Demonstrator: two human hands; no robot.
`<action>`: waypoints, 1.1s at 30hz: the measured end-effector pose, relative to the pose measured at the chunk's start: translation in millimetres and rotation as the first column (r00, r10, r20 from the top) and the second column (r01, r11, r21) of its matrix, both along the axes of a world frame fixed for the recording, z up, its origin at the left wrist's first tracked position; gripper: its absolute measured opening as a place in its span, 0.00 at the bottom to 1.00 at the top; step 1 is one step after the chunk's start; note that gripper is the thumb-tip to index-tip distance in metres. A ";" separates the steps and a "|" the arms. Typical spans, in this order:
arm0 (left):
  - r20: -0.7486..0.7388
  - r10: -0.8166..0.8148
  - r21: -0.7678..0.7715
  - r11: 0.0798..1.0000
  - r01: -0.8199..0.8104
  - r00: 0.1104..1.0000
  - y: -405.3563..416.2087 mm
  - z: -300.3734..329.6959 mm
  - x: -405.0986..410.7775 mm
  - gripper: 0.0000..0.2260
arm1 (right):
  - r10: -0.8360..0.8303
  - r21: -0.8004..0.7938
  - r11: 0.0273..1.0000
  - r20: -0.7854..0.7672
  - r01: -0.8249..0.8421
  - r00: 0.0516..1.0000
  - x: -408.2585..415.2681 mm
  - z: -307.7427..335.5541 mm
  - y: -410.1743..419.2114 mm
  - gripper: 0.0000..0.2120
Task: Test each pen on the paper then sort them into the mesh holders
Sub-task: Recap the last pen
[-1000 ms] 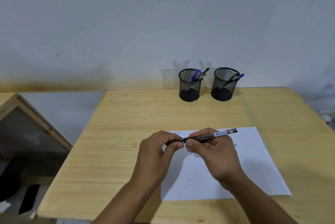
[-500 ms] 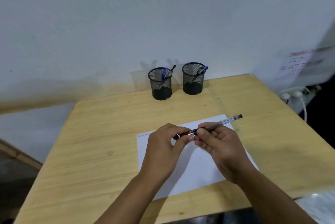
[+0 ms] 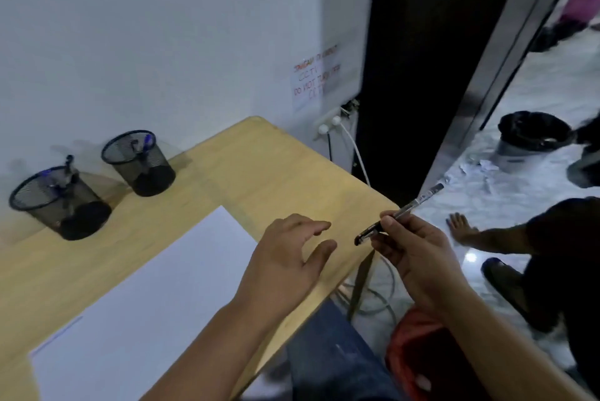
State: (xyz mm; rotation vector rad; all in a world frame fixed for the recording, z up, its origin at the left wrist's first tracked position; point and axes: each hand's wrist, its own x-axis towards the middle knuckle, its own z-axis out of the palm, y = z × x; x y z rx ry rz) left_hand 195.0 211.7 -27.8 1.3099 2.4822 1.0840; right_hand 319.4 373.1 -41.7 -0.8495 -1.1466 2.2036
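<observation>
swung right off the paper (image 3: 156, 287); left hand (image 3: 285, 257) now loose, fingers apart, right hand (image 3: 412, 251) pinching black pen (image 3: 393, 217) past table edge (image 3: 341, 179).

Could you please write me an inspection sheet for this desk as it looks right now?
Surface: wooden table, bare wood around the sheet.
Job's things: white paper lies flat; near mesh holder and far mesh holder stand by the wall, each with pens inside; black pen is held past the table's right edge.
Clutter: nothing seen on the table.
Hands: left hand hovers with its fingers spread, holding nothing; right hand pinches the pen.
Cables: white cable runs from a wall socket; more loops lie on the floor under the table.
Surroundings: taped wall notice, black bin, another person crouching on the floor.
</observation>
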 end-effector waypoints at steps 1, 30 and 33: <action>-0.029 -0.049 -0.019 0.999 0.049 0.998 12.7 -6.7 1.8 0.14 | -0.059 -0.009 0.998 0.011 0.059 0.998 13.8 -7.1 11.3 0.05; -0.380 -0.535 -0.559 0.783 0.274 0.754 100.0 -51.2 30.9 0.30 | -0.112 -0.167 0.919 0.757 0.356 0.644 192.6 -250.0 32.3 0.07; -0.360 -0.525 -0.534 0.794 0.292 0.771 99.8 -52.9 30.4 0.30 | -0.061 -0.081 0.976 0.785 0.201 0.616 189.8 -247.9 34.6 0.10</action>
